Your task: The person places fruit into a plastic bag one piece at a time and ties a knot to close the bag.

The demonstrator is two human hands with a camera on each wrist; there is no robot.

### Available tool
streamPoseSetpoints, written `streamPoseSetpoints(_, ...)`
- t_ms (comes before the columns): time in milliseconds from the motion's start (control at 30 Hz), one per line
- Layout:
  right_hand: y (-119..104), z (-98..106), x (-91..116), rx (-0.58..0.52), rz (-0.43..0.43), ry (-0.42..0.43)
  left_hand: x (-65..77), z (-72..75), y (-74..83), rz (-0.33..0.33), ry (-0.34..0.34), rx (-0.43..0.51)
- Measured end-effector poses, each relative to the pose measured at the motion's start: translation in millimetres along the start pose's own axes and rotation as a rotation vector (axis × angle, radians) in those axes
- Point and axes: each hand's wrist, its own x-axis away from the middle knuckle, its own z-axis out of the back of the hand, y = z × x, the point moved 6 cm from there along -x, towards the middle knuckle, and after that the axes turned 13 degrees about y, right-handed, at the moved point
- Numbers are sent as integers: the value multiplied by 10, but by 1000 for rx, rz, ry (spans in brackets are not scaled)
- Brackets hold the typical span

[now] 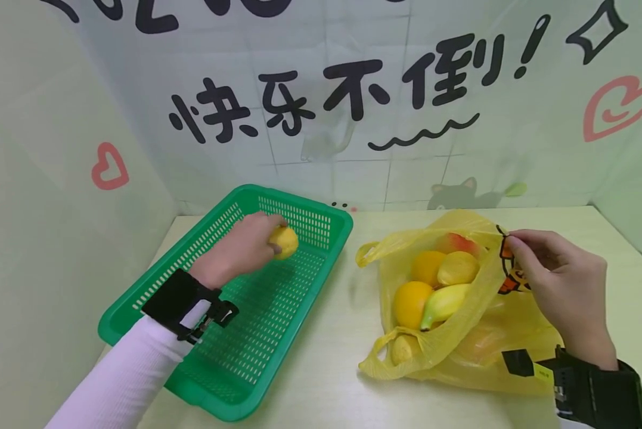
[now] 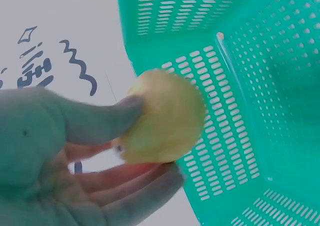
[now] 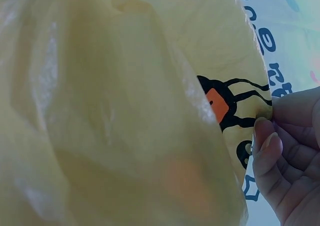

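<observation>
Over the far half of a green plastic basket (image 1: 294,351), my left hand (image 1: 240,244) grips a round yellow fruit (image 1: 285,242). The left wrist view shows the thumb on one side of that fruit (image 2: 165,118) and fingers on the other; its kind is unclear. On the right, my right hand (image 1: 564,286) pinches the edge of a yellow plastic bag (image 1: 492,322) between thumb and fingers. Inside its mouth lie orange fruits (image 1: 411,304), a banana (image 1: 446,302), a yellow fruit (image 1: 458,268) and a reddish one (image 1: 457,243). The bag hides part of its contents.
The basket and bag stand side by side on a pale table (image 1: 321,357). A white printed sheet (image 1: 321,137) rises behind the table, with further pale walls at left and right. One bag handle loop (image 1: 368,253) sticks out towards the basket.
</observation>
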Motion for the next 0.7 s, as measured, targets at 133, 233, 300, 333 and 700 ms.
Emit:
streamPoseSetpoints(133,0,6,-4,-2,-2,0,-60,92,34,37,140,57)
streamPoseSetpoints(233,-5,7,-10,-5,2,1,-98,168,88,61,212,106)
streamPoseSetpoints(300,-11,5,-12,-8,7,2,-116,213,151,64,232,146)
streamPoseSetpoints(333,-9,5,-13,-9,7,3,-120,231,196,63,234,169)
streamPoseSetpoints(700,-2,6,-6,-7,-3,5,-131,210,723,-43,182,299)
